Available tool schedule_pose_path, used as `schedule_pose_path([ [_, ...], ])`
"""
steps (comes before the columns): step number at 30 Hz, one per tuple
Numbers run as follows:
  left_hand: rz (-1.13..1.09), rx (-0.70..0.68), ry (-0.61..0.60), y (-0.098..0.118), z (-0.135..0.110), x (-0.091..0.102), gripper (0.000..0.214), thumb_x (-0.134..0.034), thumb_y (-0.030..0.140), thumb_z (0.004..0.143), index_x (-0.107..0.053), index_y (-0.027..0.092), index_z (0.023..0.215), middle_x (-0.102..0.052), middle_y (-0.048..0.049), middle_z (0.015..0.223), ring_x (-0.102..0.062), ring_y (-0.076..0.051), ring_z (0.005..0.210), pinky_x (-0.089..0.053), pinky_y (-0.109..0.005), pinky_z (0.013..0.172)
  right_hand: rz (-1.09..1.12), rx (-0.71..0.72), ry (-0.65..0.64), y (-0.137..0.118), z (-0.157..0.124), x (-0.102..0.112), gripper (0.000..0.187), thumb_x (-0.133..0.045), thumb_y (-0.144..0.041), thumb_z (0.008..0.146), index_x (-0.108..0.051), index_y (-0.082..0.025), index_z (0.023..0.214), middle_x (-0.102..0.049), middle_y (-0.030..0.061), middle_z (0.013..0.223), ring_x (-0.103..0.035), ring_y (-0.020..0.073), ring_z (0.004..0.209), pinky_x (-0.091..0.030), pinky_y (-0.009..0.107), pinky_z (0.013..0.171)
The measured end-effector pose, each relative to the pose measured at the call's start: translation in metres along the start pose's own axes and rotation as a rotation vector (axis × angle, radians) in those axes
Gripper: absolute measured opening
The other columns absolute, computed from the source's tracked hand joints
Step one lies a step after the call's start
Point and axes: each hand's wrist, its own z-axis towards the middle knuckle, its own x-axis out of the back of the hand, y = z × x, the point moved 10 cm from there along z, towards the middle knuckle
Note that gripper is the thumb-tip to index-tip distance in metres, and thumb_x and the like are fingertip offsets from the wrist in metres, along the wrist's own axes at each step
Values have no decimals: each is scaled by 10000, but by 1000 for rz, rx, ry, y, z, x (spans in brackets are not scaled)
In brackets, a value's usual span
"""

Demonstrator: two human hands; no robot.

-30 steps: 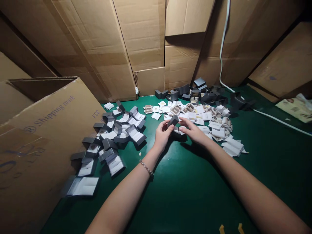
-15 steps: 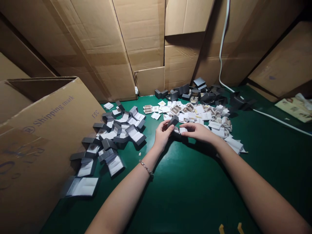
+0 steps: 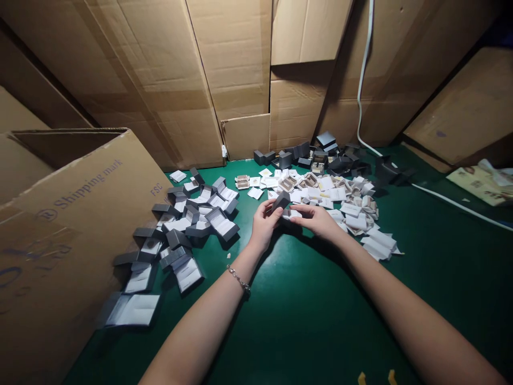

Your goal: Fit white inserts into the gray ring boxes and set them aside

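My left hand (image 3: 263, 224) is closed around a small dark grey jewellery box (image 3: 282, 200), its lid tilted up. At the open side of that box, the fingertips and thumb of my right hand (image 3: 318, 220) pinch a white insert (image 3: 295, 213). The insert sits at or partly in the box; how deep, I cannot tell. Just behind my hands lies a heap of white and brown card inserts (image 3: 326, 184). To the left are several open grey boxes with white linings (image 3: 218, 222).
More dark boxes (image 3: 285, 159) are piled at the back against stacked cartons (image 3: 244, 59). A large open carton (image 3: 80, 224) stands at the left. A white cable (image 3: 362, 101) runs down onto the green table (image 3: 320, 321). A printed packet (image 3: 481, 182) lies at the right.
My right hand has moved slightly left, bringing the white insert closer against the box. The left hand still holds the box. The whole view has shifted a little.
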Motion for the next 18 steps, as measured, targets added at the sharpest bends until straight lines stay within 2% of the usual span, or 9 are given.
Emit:
schedule_pose_path([
  [5,18,19,-17,-1,-2,-1,458,-770,416,655,-621,211,1037,-631,-64,1091,-595,-170,901,-483,-233,651,-26,-34,-50,0,-2,-2,410,-752,-334,650,-730,-168,1024,-736,94,965,-678,275,869,-541,425,788],
  [11,4,7,-14,2,-2,-3,471,-768,422,658,-610,206,1046,-639,-63,1054,-597,-162,883,-479,-220,637,8,11,-33,-5,-1,-1,352,-750,-292,644,-742,-190,982,-721,92,1046,-662,274,949,-521,427,857],
  [18,41,-34,16,5,-2,0,514,-786,420,639,-620,185,1064,-636,-82,1088,-601,-172,903,-476,-218,646,-47,-33,-92,-1,-2,-5,464,-741,-292,660,-704,-150,1100,-724,83,993,-662,233,870,-532,383,812],
])
